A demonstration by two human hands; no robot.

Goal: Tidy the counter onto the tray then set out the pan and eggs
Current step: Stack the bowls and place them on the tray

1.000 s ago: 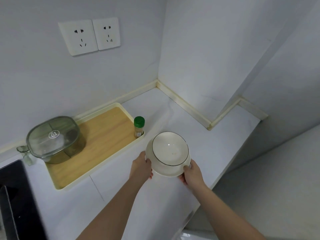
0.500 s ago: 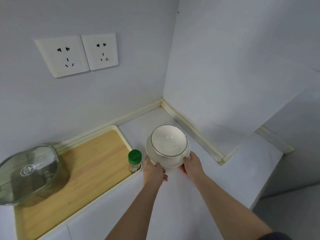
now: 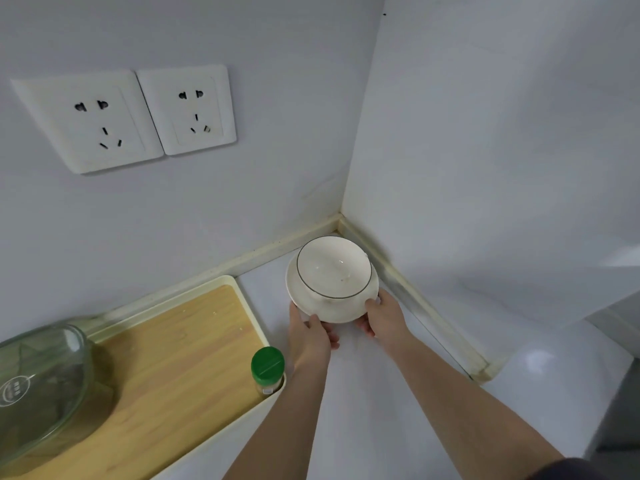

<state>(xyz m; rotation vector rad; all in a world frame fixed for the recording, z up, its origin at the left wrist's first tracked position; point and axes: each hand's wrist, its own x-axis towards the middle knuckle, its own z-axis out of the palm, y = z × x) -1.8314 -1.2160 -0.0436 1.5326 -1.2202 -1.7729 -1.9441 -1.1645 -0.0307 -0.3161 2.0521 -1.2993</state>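
In the back corner of the white surface (image 3: 363, 410), where the two pale walls meet, both hands hold a white plate (image 3: 332, 313) with a white bowl (image 3: 334, 268) standing upright on it. The bowl has a thin dark line round its rim and sits a little towards the back of the plate, its inside bare but for a few small specks. The left hand (image 3: 310, 336) grips the plate's near left edge, thumb laid over the rim and the other fingers curled underneath. The right hand (image 3: 384, 315) grips the near right edge the same way, thumb on top of the rim and fingertips showing below it. With fingers tucked beneath, I cannot tell whether the plate rests on the surface or hangs just above it. The plate lies close to the yellowed sealing strip along both walls and apart from the tray (image 3: 251, 308) to its left, with bare surface between them. The tray has a cream rim and a wooden floor and runs along the back wall. A small spice bottle (image 3: 267, 368) with a green cap stands upright in the tray's near right corner, just beside the left wrist. A glass container (image 3: 38, 382) with a clear lid sits at the tray's left end, partly cut off by the frame. Two white sockets (image 3: 131, 116) are set side by side on the wall above.
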